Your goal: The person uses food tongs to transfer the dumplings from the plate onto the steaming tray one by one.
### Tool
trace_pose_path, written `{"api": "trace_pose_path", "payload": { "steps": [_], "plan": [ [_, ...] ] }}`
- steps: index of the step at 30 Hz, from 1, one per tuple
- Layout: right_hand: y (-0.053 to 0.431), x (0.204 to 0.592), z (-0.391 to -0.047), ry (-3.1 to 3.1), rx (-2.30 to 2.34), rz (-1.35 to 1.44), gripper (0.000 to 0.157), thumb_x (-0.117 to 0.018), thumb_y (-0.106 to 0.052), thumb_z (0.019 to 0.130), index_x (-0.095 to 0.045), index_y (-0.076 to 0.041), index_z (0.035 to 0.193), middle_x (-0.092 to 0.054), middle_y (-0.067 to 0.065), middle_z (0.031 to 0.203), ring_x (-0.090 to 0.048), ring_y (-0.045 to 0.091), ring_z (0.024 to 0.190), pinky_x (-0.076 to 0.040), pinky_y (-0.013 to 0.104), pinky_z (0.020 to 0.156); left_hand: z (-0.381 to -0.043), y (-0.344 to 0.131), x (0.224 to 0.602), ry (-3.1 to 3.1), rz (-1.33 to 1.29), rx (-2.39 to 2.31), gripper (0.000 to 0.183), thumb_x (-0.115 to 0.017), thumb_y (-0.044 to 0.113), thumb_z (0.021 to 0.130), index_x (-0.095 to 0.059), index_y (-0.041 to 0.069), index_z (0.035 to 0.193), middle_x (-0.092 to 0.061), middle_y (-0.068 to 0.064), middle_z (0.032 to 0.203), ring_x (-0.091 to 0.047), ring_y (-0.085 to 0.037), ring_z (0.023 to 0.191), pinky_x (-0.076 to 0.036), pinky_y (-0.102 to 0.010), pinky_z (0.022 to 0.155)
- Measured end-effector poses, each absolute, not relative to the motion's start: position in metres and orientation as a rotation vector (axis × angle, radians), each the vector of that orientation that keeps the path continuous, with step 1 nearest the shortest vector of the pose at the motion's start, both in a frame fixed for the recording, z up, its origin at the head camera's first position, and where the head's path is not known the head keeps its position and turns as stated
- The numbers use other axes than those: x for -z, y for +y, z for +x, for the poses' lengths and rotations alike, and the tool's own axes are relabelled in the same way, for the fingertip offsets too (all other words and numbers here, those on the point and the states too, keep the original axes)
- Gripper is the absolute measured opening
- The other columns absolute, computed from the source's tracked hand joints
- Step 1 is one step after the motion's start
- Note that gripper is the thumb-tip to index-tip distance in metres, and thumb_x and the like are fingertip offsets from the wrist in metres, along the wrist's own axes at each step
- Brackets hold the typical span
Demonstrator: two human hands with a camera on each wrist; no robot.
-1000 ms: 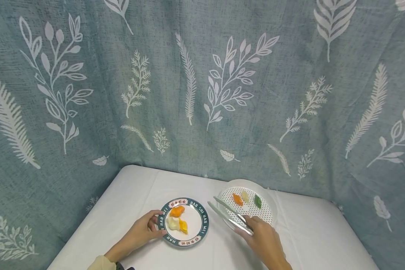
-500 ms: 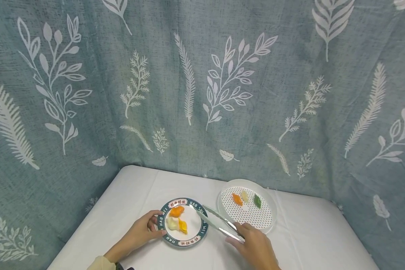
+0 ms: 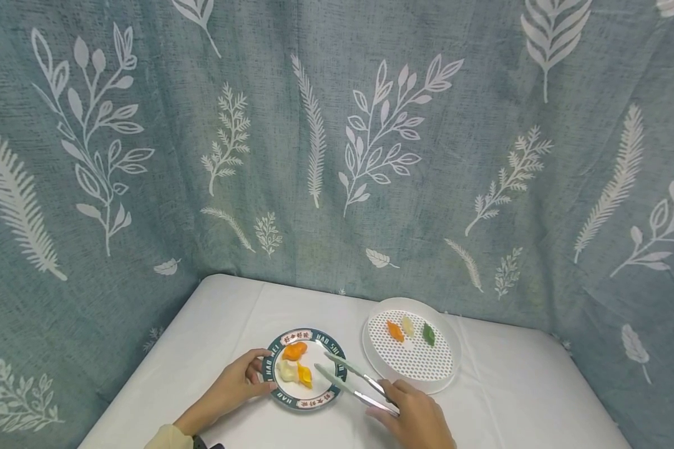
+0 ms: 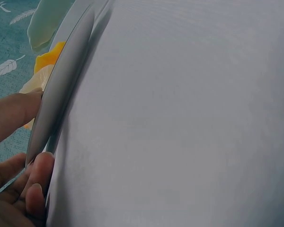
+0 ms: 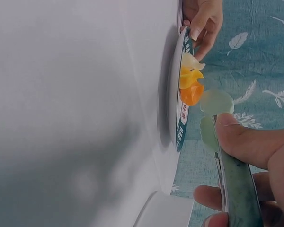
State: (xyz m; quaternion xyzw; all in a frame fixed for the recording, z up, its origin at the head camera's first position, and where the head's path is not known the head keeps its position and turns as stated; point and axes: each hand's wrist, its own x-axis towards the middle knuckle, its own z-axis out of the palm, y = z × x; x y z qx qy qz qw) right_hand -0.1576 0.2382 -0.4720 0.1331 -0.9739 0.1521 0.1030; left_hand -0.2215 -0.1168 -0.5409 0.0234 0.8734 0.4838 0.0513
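A white plate with a dark green lettered rim lies on the table. My left hand grips its left edge, thumb and fingers at the rim. Three dumplings sit in the plate's left half: orange, pale and yellow, the last two touching. My right hand holds metal tongs with pale green tips. The tongs' arms are spread and hold nothing; their tips hang over the plate's right half, to the right of the dumplings. In the right wrist view, the thumb presses along the tongs' handle.
At the back right stands a round white perforated tray. It bears an orange dumpling, a pale dumpling and a green dumpling. A white cloth covers the table, and a patterned teal curtain hangs behind it.
The right hand has carried the tongs left and toward the near side, from beside the perforated tray to over the plate. Left hand, plate and dumplings have stayed put.
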Motion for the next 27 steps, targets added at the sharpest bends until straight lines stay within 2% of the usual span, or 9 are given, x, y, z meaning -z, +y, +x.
{"api": "trace_pose_path", "payload": {
  "steps": [6,17,27],
  "plan": [
    [0.239,0.477,-0.155,-2.85,-0.445,0.468,0.054,-0.083,-0.053,0.078,-0.077,-0.015,0.117,-0.063,-0.012,0.087,-0.044,0.001,0.063,-0.044,0.028,0.057,-0.222,-0.117,0.541,2.656,0.082,-1.47,0.078,-0.093,0.035,0.074,-0.058,0.013,0.14,-0.061,0.002,0.1,-0.053,-0.016,0.08,-0.047,-0.028,0.066],
    [0.237,0.482,-0.153,-2.893,-0.477,0.548,0.052,-0.081,-0.055,0.081,-0.076,-0.016,0.116,-0.055,-0.015,0.081,-0.041,0.001,0.062,-0.038,0.026,0.055,-0.223,-0.115,0.541,2.652,0.087,-1.47,0.078,-0.093,0.034,0.074,-0.058,0.013,0.14,-0.06,0.002,0.101,-0.053,-0.016,0.08,-0.046,-0.028,0.066],
    [0.231,0.479,-0.151,-2.963,-0.48,0.498,0.054,-0.082,-0.053,0.08,-0.077,-0.014,0.117,-0.057,-0.015,0.08,-0.042,0.002,0.061,-0.038,0.025,0.056,-0.223,-0.117,0.543,2.657,0.093,-1.469,0.077,-0.093,0.034,0.074,-0.058,0.013,0.14,-0.061,0.002,0.101,-0.054,-0.016,0.08,-0.047,-0.028,0.066]
  ]
}}
